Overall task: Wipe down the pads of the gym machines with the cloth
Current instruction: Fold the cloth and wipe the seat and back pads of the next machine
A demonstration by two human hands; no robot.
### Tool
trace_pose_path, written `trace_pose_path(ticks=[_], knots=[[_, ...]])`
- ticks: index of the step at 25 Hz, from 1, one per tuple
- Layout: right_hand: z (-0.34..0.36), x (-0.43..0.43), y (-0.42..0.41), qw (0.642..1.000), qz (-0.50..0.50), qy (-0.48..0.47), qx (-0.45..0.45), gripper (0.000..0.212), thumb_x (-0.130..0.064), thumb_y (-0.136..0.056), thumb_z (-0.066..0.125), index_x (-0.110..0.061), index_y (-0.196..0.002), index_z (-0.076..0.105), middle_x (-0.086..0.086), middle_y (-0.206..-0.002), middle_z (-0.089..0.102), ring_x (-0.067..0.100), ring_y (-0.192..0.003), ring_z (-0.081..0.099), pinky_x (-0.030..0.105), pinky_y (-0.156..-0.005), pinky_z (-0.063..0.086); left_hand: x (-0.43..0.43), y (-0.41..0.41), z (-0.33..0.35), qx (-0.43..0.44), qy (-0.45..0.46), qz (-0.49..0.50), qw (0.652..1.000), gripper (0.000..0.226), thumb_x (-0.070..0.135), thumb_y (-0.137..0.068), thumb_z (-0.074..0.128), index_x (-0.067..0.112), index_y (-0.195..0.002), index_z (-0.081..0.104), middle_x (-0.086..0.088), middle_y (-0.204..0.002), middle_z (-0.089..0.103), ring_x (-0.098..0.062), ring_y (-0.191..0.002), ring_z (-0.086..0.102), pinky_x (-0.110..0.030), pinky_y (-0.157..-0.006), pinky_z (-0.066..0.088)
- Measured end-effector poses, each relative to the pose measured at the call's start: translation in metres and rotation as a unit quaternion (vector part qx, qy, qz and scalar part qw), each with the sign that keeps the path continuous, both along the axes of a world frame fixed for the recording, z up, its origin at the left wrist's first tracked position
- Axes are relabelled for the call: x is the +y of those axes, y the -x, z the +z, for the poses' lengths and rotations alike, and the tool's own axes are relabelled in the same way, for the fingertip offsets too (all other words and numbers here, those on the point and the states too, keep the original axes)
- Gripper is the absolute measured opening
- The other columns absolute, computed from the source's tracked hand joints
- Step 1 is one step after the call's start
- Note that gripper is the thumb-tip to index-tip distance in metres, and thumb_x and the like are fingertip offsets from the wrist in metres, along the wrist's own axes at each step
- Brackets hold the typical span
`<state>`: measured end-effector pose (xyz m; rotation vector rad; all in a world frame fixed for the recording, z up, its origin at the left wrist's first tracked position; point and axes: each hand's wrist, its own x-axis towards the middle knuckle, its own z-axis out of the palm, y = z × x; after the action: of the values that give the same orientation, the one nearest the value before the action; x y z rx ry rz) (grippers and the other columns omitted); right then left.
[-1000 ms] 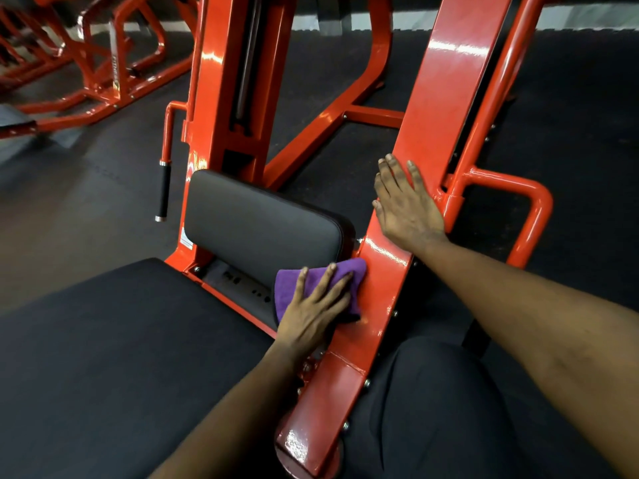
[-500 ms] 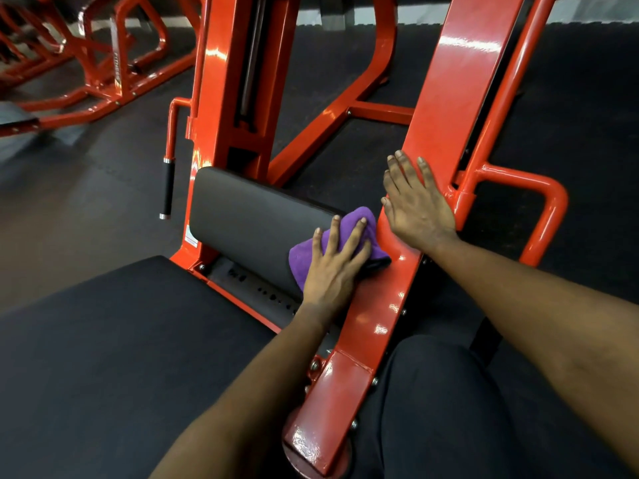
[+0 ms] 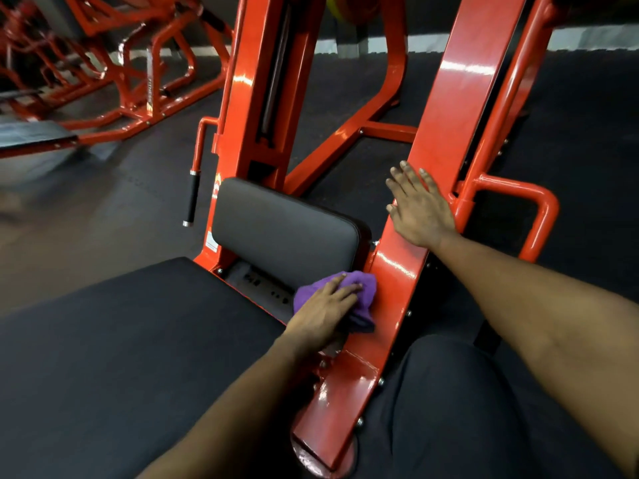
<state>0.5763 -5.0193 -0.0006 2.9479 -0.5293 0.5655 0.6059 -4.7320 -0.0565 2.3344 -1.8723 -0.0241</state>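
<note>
Head view: left hand [image 3: 323,307], fingers flat, presses the purple cloth [image 3: 366,284] beneath it against the lower corner of the pad [image 3: 283,229] just ahead, right hand [image 3: 420,210] spread on the orange beam [image 3: 449,115]; firm overlapping upward strokes should cover the pad.

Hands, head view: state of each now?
Left hand: open, pressing flat on the purple cloth.
Right hand: open, resting flat on the orange beam.

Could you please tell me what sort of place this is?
Most likely a gym: an orange machine frame with a black pad, more orange machines behind on the left, and dark, rubber-like flooring.
</note>
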Motion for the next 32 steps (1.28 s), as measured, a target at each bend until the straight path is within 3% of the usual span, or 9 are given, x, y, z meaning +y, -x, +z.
trace_pose_path(ticks=[3,6,9,15,18,21,24,27,32], knots=[[0.02,0.017,-0.002,0.956,0.011,-0.293,0.021,0.036,-0.027,-0.104,0.049,-0.014,-0.136,0.059,0.005,-0.159,0.04,0.021,-0.153,0.02,0.043,-0.126,0.007,0.005,-0.005,0.055,0.12,0.129,0.095,0.98,0.06,-0.003,-0.066,0.042,0.009,-0.123,0.058,-0.004,-0.151,0.045,-0.033,-0.135,0.039,-0.045,-0.116,0.032],[0.055,0.069,0.015,0.749,0.03,-0.662,-0.019,0.032,-0.035,-0.107,0.045,-0.017,-0.094,0.068,0.008,-0.102,0.072,0.019,-0.094,0.064,0.039,-0.086,0.05,0.01,-0.002,0.108,0.167,0.252,0.131,0.944,0.057,-0.005,-0.073,0.04,0.01,-0.125,0.057,-0.004,-0.148,0.047,-0.018,-0.137,0.039,-0.029,-0.119,0.027],[0.084,0.108,0.037,0.676,0.054,-0.735,-0.013,0.043,-0.056,-0.103,0.038,-0.023,-0.102,0.065,-0.002,-0.091,0.074,0.016,-0.077,0.07,0.028,-0.068,0.045,0.014,0.003,0.156,0.243,0.324,0.171,0.898,0.046,-0.003,-0.087,0.051,0.017,-0.129,0.051,0.002,-0.135,0.057,-0.01,-0.125,0.052,-0.027,-0.108,0.038],[0.138,0.152,0.047,0.653,0.175,-0.727,-0.118,0.021,-0.037,-0.106,0.045,-0.026,-0.102,0.062,-0.009,-0.085,0.068,0.01,-0.075,0.064,0.031,-0.064,0.055,0.027,0.013,0.219,0.296,0.319,0.232,0.87,0.023,0.024,-0.095,0.056,0.026,-0.117,0.049,0.003,-0.101,0.068,-0.011,-0.092,0.063,-0.021,-0.076,0.046],[0.158,0.168,0.048,0.67,0.212,-0.704,-0.098,0.036,-0.057,-0.094,0.055,-0.028,-0.112,0.067,-0.006,-0.097,0.071,0.012,-0.089,0.065,0.034,-0.077,0.056,0.041,0.016,0.238,0.288,0.316,0.235,0.873,0.02,0.022,-0.09,0.057,0.024,-0.108,0.05,0.008,-0.089,0.066,-0.009,-0.078,0.059,-0.022,-0.065,0.045],[0.172,0.181,0.045,0.685,0.23,-0.687,-0.07,0.057,-0.065,-0.079,0.068,-0.03,-0.123,0.068,0.004,-0.116,0.073,0.022,-0.106,0.069,0.045,-0.092,0.055,0.054,0.012,0.257,0.256,0.266,0.219,0.903,0.016,0.018,-0.088,0.055,0.021,-0.102,0.047,-0.001,-0.086,0.065,-0.018,-0.077,0.058,-0.036,-0.07,0.049],[0.188,0.192,0.047,0.682,0.215,-0.693,-0.092,0.031,-0.03,-0.086,0.068,-0.02,-0.116,0.067,0.01,-0.108,0.073,0.025,-0.098,0.068,0.037,-0.084,0.053,0.065,0.014,0.277,0.251,0.199,0.208,0.924,0.027,0.026,-0.08,0.063,0.019,-0.099,0.045,0.002,-0.085,0.06,-0.016,-0.077,0.055,-0.033,-0.069,0.047],[0.202,0.199,0.055,0.708,0.175,-0.669,-0.146,0.034,0.007,-0.085,0.053,-0.012,-0.113,0.058,0.008,-0.094,0.066,0.017,-0.081,0.06,0.023,-0.064,0.048,0.076,0.026,0.29,0.345,0.208,0.224,0.887,0.036,0.026,-0.072,0.06,0.014,-0.105,0.052,-0.006,-0.091,0.063,-0.02,-0.08,0.06,-0.038,-0.08,0.053],[0.21,0.21,0.063,0.739,0.233,-0.62,-0.123,0.042,0.013,-0.083,0.055,-0.015,-0.113,0.062,0.005,-0.103,0.069,0.011,-0.084,0.063,0.02,-0.07,0.052,0.092,0.034,0.284,0.322,0.221,0.242,0.888,0.044,0.044,-0.064,0.063,0.026,-0.104,0.059,-0.008,-0.106,0.071,-0.028,-0.104,0.068,-0.051,-0.098,0.053]])
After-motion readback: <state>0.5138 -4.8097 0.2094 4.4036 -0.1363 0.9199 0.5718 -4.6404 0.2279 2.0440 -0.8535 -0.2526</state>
